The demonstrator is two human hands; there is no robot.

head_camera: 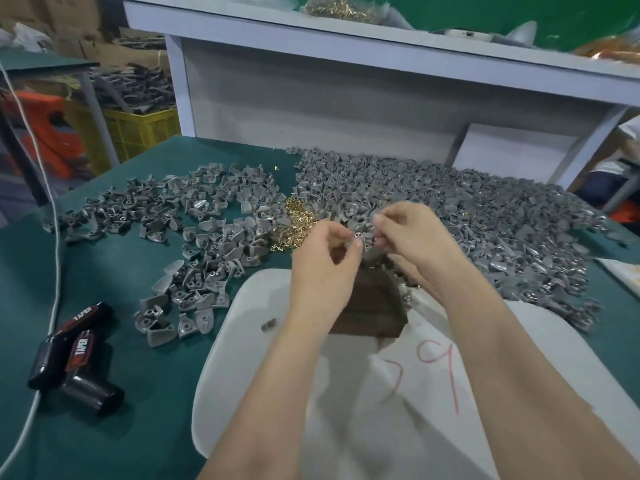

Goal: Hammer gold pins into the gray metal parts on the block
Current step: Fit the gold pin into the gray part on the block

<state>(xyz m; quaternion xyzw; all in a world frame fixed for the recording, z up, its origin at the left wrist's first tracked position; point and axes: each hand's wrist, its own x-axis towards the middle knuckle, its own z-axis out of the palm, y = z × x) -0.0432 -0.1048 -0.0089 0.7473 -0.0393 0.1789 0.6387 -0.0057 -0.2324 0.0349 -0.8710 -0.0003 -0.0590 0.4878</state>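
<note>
Both hands are raised together over the middle of the green table [104, 271], and a small gray part [357, 236] is held between them. It is pinched by the thumb and forefinger of the left hand [323, 261], whose other fingers are curled in beneath. From the other side the same part is met by the drawn-together fingertips of the right hand [412, 237], which are closed against its right edge. Whether a pin is also caught in those fingertips cannot be told, as that spot is blurred.

The part is kept in the air, just above the far end of the dark brown block [372, 301]. The block is seen between the two wrists, resting on a white sheet [242, 323] marked in red.

The gold pins [294, 225] are piled just left of the left hand's knuckles, close to it but not touched. A deep heap of gray parts [485, 220] is spread behind and to the right of the right hand. Looser scattered gray parts [166, 216] are laid out across the table to the left.

Well off to the left, two black tools [74, 355] labelled TAPER are lying near the table edge. A white cable [55, 271] is run past them.
</note>
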